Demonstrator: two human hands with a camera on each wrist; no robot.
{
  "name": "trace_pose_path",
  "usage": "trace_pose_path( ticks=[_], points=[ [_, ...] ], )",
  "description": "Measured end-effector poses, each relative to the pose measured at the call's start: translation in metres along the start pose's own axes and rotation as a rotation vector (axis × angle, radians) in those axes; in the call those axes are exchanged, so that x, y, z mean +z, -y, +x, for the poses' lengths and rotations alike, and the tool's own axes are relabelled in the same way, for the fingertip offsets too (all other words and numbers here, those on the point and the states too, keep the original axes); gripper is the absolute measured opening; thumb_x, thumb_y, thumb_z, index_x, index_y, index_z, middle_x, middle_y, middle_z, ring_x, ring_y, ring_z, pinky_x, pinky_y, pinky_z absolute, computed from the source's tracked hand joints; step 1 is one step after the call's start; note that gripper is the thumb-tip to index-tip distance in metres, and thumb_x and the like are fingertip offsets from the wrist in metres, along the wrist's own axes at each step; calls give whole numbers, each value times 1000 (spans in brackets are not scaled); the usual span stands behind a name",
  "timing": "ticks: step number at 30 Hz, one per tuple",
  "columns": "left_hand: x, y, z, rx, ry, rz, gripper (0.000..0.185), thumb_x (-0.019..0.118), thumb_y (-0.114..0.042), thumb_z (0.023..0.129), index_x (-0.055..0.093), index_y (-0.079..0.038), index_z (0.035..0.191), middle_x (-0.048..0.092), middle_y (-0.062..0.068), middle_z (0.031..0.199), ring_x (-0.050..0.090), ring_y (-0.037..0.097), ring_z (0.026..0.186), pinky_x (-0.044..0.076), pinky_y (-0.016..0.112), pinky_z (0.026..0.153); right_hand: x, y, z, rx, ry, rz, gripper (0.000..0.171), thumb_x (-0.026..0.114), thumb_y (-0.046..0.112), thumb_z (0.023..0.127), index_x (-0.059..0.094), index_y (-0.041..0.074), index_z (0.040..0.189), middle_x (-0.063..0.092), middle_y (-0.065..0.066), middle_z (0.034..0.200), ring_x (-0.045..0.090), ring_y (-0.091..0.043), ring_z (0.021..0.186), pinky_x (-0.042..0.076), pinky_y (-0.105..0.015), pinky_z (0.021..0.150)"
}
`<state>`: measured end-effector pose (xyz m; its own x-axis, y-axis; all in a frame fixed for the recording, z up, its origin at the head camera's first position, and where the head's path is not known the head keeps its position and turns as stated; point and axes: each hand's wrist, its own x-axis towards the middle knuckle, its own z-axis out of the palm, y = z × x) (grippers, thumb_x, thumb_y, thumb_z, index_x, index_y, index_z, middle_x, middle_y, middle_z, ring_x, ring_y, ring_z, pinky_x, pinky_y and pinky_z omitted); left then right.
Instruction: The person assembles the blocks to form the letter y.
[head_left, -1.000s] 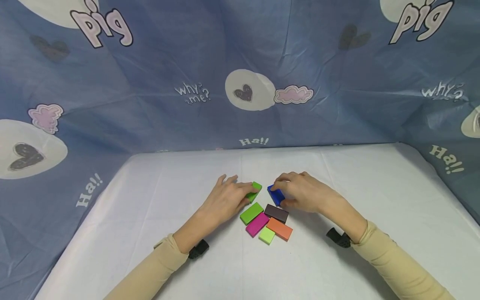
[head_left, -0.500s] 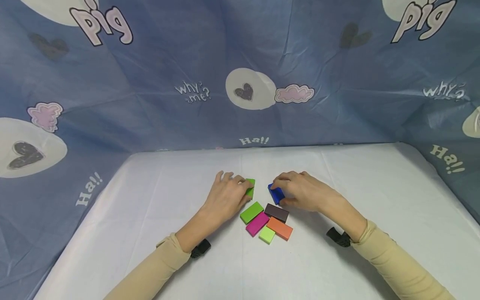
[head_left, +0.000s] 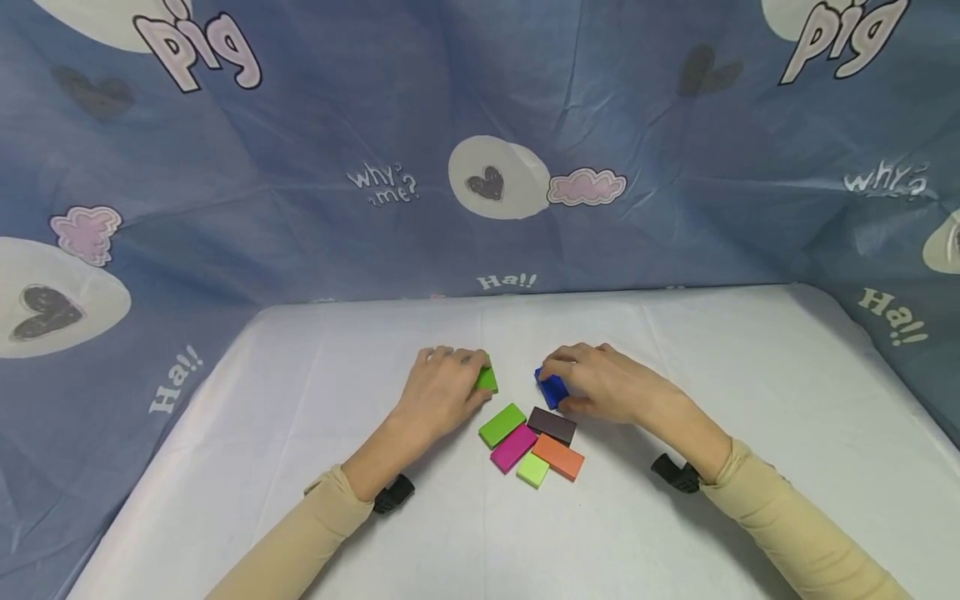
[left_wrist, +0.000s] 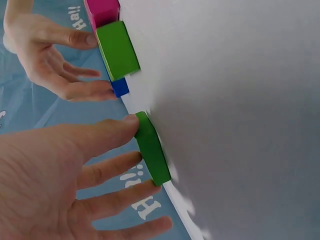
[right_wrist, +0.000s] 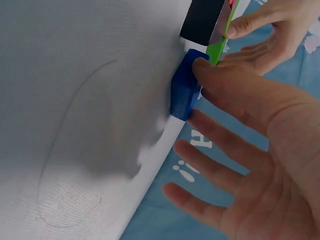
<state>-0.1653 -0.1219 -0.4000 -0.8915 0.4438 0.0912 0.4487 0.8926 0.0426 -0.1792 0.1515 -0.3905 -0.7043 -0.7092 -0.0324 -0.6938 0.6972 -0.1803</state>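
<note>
My left hand (head_left: 471, 372) pinches a dark green block (head_left: 487, 381) standing on its edge on the white table (head_left: 315, 392). In the left wrist view my thumb (left_wrist: 117, 126) sits at one end of this green block (left_wrist: 151, 150) and my fingers at its side and other end. My right hand (head_left: 558, 377) holds a blue block (head_left: 553, 390), also on its edge. The right wrist view shows my thumb (right_wrist: 220, 75) pressed on the blue block (right_wrist: 184, 92), with my fingers spread beyond it. The two held blocks stand a small gap apart.
Just in front of my hands several flat blocks lie together: bright green (head_left: 502, 425), dark brown (head_left: 552, 425), magenta (head_left: 514, 447), orange (head_left: 558, 457) and pale green (head_left: 533, 470). A blue printed cloth (head_left: 480, 125) hangs behind and beside the table.
My left hand has drawn the dark green block to the left and turned it, widening the gap to the blue block. My right hand has barely moved.
</note>
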Motion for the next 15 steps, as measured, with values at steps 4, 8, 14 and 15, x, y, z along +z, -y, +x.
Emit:
trace_pose_path(
  ticks=[4, 8, 14, 15],
  points=[
    [1, 5, 0, -17, -11, 20, 33, 79, -44, 98, 71, -19, 117, 80, 5, 114, 74, 34, 105, 57, 56, 98, -2, 2, 1, 7, 16, 28, 46, 83, 22, 94, 68, 20, 137, 67, -10, 144, 65, -34, 134, 57, -61, 103],
    [0, 8, -2, -27, 13, 2, 36, 81, -42, 97, 69, -20, 123, 78, 8, 122, 74, 37, 109, 55, 58, 100, -1, 2, 2, 12, 28, 43, 45, 83, 21, 94, 68, 21, 136, 66, -10, 145, 63, -33, 135, 56, -61, 103],
    [-1, 10, -2, -38, 35, 8, 43, 81, -42, 96, 68, -19, 130, 78, 8, 112, 73, 34, 100, 56, 57, 99, -1, 3, 3, 12, 34, 43, 45, 83, 20, 94, 68, 21, 136, 66, -9, 145, 63, -33, 135, 56, -60, 104],
    [-1, 10, -2, -43, 34, 11, 45, 81, -43, 96, 68, -19, 131, 77, 7, 109, 73, 33, 98, 56, 56, 98, -2, 3, 4, 10, 36, 45, 45, 83, 20, 94, 68, 21, 136, 66, -8, 145, 63, -32, 135, 56, -60, 104]
  ],
)
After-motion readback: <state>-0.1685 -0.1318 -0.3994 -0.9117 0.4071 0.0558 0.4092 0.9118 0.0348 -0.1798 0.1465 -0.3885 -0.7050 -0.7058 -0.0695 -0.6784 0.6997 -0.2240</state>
